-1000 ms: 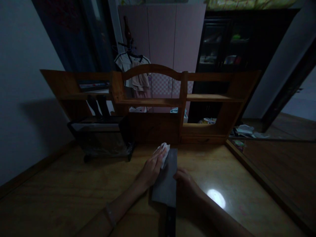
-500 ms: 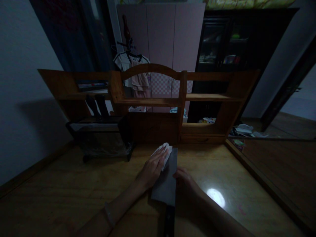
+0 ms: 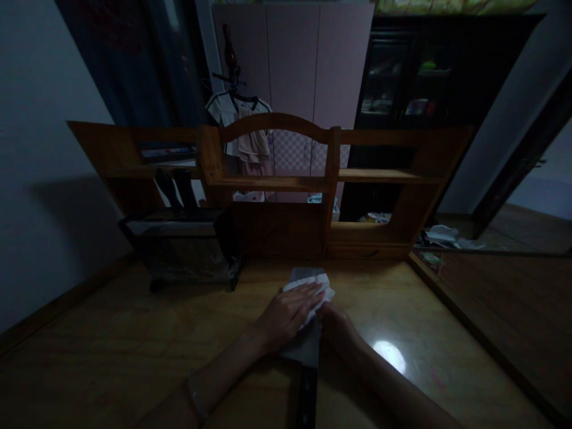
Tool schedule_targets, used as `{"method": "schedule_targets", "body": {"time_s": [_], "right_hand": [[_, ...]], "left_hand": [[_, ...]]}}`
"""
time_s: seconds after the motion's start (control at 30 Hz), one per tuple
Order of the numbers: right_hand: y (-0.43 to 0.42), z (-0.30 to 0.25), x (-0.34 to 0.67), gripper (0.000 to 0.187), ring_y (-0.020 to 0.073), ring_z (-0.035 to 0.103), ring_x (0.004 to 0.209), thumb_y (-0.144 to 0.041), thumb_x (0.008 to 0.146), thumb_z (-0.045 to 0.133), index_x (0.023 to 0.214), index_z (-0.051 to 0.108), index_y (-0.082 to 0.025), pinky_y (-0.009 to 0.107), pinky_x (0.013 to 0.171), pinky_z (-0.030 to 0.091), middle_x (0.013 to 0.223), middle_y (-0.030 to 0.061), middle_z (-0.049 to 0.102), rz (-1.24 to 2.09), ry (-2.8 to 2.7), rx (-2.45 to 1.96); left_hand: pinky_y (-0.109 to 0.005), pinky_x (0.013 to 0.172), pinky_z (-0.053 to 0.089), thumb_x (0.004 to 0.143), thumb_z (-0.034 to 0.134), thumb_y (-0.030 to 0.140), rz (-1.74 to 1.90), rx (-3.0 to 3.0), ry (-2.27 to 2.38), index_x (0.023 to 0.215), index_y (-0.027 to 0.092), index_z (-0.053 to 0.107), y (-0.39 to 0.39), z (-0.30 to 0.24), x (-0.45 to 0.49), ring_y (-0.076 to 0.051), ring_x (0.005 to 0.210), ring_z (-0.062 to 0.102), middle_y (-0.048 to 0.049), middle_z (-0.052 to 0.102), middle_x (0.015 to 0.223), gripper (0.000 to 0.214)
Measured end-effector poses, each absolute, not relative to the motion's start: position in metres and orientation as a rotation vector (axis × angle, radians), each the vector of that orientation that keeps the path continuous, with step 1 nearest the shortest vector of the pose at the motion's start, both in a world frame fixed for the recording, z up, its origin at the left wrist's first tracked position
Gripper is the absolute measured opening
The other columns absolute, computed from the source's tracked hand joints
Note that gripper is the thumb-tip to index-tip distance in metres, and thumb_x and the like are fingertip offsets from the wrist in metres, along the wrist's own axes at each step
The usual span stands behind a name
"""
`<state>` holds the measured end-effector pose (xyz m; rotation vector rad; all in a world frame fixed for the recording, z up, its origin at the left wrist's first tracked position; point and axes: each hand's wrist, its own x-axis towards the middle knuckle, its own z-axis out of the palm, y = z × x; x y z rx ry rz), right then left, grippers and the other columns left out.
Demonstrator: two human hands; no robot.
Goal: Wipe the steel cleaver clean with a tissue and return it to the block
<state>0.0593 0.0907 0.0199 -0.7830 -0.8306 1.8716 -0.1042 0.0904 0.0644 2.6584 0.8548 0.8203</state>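
Observation:
A cleaver [image 3: 304, 348] lies on the wooden desk, its broad blade pointing away from me and its black handle [image 3: 307, 393] toward me. My left hand [image 3: 286, 311] presses a folded white tissue [image 3: 313, 285] onto the upper part of the blade. Its fingers are stretched over the tissue and reach across to the blade's right side. At that right side, my right hand [image 3: 337, 328] is closed on the long edge of the blade, with its fingertips partly hidden. Nobody is touching the handle.
A knife block [image 3: 192, 259] with two black-handled tools stands at the left on the desk [image 3: 134, 351]. Behind it runs a wooden shelf unit [image 3: 274, 185]. Light glares off the desk at the right. Clothes and a pink wardrobe [image 3: 290, 65] are farther back.
My left hand has slid the tissue to the right across the blade, from its left side toward the right edge. My right hand stays at about the same place.

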Motion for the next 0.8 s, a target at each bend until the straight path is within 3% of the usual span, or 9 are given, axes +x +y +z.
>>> {"method": "schedule_targets", "body": {"time_s": [0.17,0.33,0.5,0.63,0.8], "right_hand": [[0.093,0.03,0.061,0.027,0.0076,0.042,0.041,-0.041,0.068,0.07,0.069,0.058,-0.017,0.02,0.042,0.031,0.05,-0.0046,0.053,1.89,-0.695,-0.834],[0.098,0.036,0.065,0.033,0.0053,0.036,0.038,-0.043,0.07,0.073,0.062,0.053,-0.017,0.018,0.04,0.028,0.045,-0.0077,0.045,1.928,-0.565,-0.773],[0.098,0.043,0.071,0.034,0.0105,0.05,0.045,-0.048,0.078,0.063,0.073,0.063,-0.015,0.021,0.046,0.04,0.052,-0.0016,0.057,1.944,-0.551,-0.793],[0.098,0.048,0.077,0.041,0.0177,0.062,0.058,-0.052,0.085,0.052,0.085,0.066,-0.013,0.028,0.054,0.048,0.067,0.0067,0.068,1.959,-0.522,-0.804],[0.099,0.043,0.077,0.042,0.0183,0.065,0.066,-0.052,0.09,0.049,0.092,0.066,-0.014,0.031,0.067,0.052,0.074,0.0067,0.07,2.049,-0.436,-0.63]], "left_hand": [[-0.037,0.115,0.037,0.102,0.026,0.021,0.943,2.59,0.932,0.132,0.019,0.058,0.089,0.06,-0.105,-0.015,0.133,0.047,-0.0032,0.056,0.139,0.044],[-0.039,0.113,0.039,0.101,0.025,0.021,1.024,2.552,1.079,0.13,0.022,0.06,0.092,0.054,-0.106,-0.016,0.132,0.049,-0.0026,0.056,0.138,0.045],[-0.038,0.114,0.039,0.102,0.022,0.022,1.109,2.439,1.245,0.127,0.023,0.062,0.097,0.052,-0.109,-0.016,0.134,0.046,-0.0016,0.056,0.138,0.047],[-0.04,0.118,0.032,0.102,0.023,0.021,1.007,2.548,1.159,0.136,0.023,0.054,0.098,0.055,-0.107,-0.016,0.139,0.038,-0.001,0.048,0.146,0.046],[-0.038,0.121,0.026,0.103,0.025,0.022,0.77,2.668,0.961,0.148,0.024,0.035,0.092,0.063,-0.101,-0.014,0.144,0.028,0.0003,0.033,0.155,0.046]]}}
